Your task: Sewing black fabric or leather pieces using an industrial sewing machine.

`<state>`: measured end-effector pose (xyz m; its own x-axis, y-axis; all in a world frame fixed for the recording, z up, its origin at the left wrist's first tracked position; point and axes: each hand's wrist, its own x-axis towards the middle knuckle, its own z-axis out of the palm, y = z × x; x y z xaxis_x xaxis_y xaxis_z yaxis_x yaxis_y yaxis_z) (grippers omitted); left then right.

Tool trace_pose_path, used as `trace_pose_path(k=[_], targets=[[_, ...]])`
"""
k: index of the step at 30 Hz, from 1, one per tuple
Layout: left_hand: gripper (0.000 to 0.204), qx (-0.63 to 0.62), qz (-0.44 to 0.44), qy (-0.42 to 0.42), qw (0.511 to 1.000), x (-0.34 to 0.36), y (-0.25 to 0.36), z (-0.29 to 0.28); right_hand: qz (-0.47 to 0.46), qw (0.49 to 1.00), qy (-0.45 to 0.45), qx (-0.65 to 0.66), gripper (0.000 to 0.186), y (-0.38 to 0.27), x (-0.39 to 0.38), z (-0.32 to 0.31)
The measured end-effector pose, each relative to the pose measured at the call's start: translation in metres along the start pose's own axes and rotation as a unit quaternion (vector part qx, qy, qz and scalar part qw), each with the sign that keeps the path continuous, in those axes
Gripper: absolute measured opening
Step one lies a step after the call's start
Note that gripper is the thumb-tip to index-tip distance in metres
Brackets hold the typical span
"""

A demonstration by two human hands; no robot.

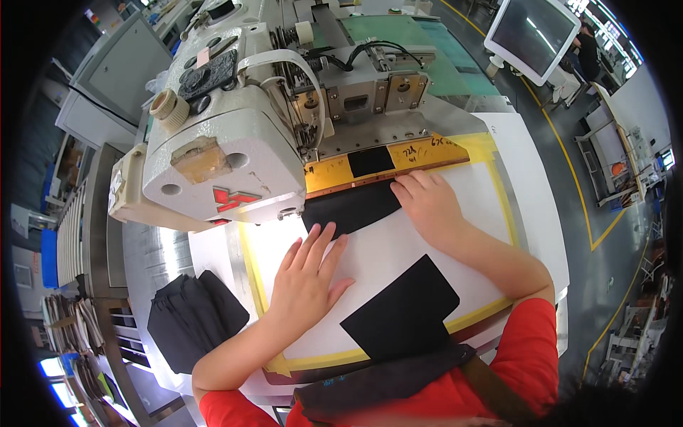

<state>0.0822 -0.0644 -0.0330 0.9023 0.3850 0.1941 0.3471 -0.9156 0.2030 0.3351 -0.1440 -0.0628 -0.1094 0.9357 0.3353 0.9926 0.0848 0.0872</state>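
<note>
A black fabric piece (356, 210) lies on the white work surface, its far edge along the yellow template plate (427, 155) of a sewing machine (220, 142). My left hand (306, 277) rests palm down with fingers spread, their tips on the near left part of that fabric. At the fabric's right end, my right hand (430, 210) lays its fingertips down beside the plate's wooden edge; its thumb is hidden. A second black fabric piece (405, 309) lies close to my body, partly under a dark cloth (384, 384) at my front.
A stack of black fabric pieces (192, 320) sits to the left on the metal table. Yellow tape (501, 206) borders the white surface. The machine head overhangs the left side near my left hand. A monitor (533, 39) stands at the far right.
</note>
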Motion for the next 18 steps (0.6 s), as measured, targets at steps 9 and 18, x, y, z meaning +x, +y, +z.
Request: trace_pose_path(k=[9,18], targets=[[0.075,0.008,-0.026,0.014,1.0,0.025,-0.029,0.03,-0.014,0.99,-0.061,0.128,0.056,-0.021,-0.008,0.006],[0.074,-0.004,-0.003,0.006,1.0,0.03,-0.028,0.03,0.015,0.991,-0.056,0.12,0.066,-0.026,-0.007,0.01]])
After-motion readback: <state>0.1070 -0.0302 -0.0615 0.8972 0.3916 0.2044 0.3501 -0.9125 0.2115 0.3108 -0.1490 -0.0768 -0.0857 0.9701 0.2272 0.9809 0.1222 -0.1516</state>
